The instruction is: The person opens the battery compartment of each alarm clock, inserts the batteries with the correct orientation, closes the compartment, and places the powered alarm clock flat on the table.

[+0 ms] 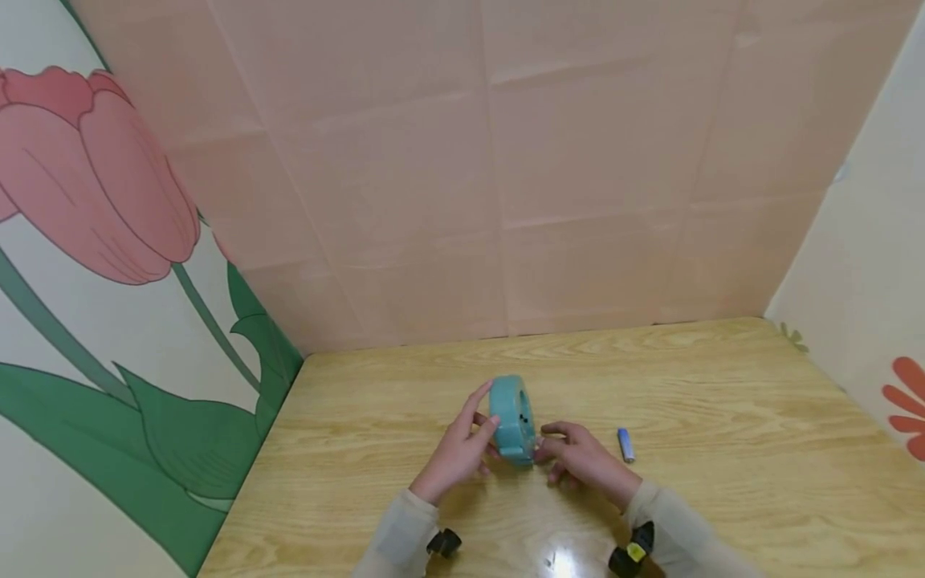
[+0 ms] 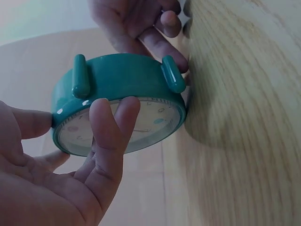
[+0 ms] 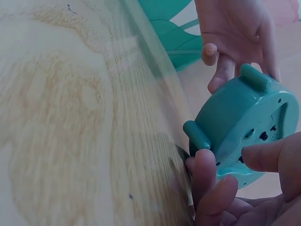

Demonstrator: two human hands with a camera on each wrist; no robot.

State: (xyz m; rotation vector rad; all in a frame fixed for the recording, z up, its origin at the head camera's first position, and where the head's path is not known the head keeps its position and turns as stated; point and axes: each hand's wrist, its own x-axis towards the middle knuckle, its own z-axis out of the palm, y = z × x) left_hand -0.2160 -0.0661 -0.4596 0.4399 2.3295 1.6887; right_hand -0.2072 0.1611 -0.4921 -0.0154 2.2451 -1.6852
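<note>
A teal round alarm clock [image 1: 511, 421] is tilted on edge over the wooden table, its numbered face [image 2: 141, 134] toward my left palm. My left hand [image 1: 458, 449] grips it, with fingers at the rim and across the face. My right hand [image 1: 581, 459] is at the clock's lower edge, its thumb [image 3: 265, 157] over the back and its fingers [image 3: 204, 172] curled by a stubby leg [image 3: 196, 135]. Small dark openings [image 3: 263, 135] show in the clock's back. A small blue battery [image 1: 625, 445] lies on the table right of my right hand.
The wood-grain table [image 1: 347, 417] meets a pink-covered back wall [image 1: 433, 201]. A tulip-painted wall [image 1: 94, 177] stands at the left and a pale wall [image 1: 867, 241] at the right. Both wrists carry black straps [image 1: 444, 543].
</note>
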